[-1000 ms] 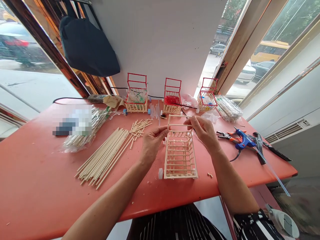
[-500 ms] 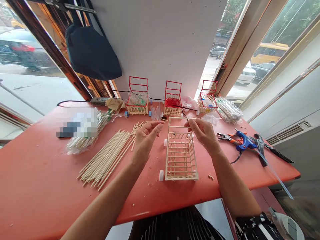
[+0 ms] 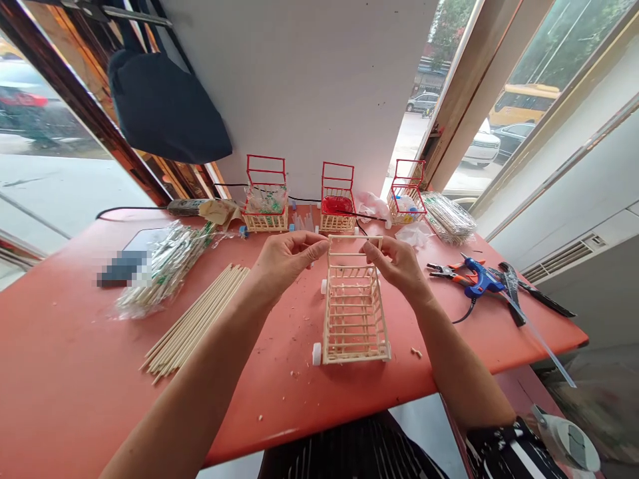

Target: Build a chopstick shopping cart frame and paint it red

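Observation:
A small cart built of bare wooden sticks [image 3: 353, 316] stands on the table in front of me, with white wheels [image 3: 317, 354] at its sides and an upright handle frame at its far end. My left hand [image 3: 292, 263] pinches the left upright of that frame near its top corner. On the other side, my right hand [image 3: 397, 263] has thumb and fingers closed on the right upright. Left of the cart lies a pile of loose wooden sticks [image 3: 197, 322], partly behind my left forearm.
Along the wall stand three carts with red-painted frames: left [image 3: 266, 216], middle [image 3: 338, 221] and right [image 3: 407, 211]. A blue glue gun [image 3: 483, 279] and pliers [image 3: 446, 271] lie at right. Bagged sticks [image 3: 167, 266] lie at left, wrapped ones [image 3: 448, 216] at back right.
My left hand has moved right, from beside the cart to the left upright of its handle frame. My right hand stays on the right upright. The whole view has shifted slightly.

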`<move>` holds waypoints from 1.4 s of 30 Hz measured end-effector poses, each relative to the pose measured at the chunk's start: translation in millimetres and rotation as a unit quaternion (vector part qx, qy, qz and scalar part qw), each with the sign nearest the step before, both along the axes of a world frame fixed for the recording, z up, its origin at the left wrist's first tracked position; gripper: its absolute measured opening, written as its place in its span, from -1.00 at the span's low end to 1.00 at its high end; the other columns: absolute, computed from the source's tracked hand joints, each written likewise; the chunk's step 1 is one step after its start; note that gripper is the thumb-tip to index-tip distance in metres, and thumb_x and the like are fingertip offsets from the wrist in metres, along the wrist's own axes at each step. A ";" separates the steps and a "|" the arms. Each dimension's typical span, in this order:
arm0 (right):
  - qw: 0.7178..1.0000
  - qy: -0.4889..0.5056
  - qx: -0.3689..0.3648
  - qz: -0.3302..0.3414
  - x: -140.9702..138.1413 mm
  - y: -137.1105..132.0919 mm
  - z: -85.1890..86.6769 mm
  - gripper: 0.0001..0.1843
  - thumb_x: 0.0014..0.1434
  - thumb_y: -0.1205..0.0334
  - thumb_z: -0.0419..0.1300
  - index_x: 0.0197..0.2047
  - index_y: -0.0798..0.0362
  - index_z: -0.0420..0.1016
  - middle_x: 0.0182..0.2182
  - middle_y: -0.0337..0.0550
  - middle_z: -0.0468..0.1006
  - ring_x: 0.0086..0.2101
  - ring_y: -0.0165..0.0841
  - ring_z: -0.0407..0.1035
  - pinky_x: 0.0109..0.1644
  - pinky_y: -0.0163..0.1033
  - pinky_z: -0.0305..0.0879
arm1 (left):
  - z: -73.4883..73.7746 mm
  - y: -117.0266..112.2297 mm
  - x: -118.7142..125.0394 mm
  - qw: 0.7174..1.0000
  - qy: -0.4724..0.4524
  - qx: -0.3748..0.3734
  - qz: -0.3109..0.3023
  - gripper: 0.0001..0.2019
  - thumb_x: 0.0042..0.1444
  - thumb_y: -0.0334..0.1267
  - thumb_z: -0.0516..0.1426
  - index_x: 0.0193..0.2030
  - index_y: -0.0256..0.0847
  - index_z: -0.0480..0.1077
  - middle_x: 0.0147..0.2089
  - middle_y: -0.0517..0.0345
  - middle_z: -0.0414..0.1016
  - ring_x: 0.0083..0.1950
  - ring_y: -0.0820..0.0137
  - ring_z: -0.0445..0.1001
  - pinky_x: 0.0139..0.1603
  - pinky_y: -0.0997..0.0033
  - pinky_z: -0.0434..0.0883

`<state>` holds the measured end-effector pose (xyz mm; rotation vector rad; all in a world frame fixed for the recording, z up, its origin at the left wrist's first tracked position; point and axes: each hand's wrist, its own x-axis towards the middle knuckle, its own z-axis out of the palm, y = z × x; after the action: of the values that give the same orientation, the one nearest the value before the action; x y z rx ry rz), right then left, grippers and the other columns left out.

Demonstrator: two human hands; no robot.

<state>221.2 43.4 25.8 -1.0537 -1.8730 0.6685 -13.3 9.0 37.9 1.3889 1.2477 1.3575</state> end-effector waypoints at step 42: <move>0.995 0.008 -0.065 0.072 5.0 4.5 7.4 -0.57 0.19 -0.20 0.37 -0.27 0.04 0.60 -0.34 -0.16 0.58 -0.32 -0.35 0.37 -0.21 -0.21 0.28 | -15.7 2.3 8.9 0.998 0.021 0.040 0.050 -0.75 -0.01 0.00 0.40 -0.38 -0.13 0.67 -0.44 0.19 0.57 -0.39 0.40 0.40 -0.36 0.40 0.31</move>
<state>226.2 47.9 33.3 -0.9971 -1.9260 0.8899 -4.4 11.3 22.3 1.4324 1.3181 1.4679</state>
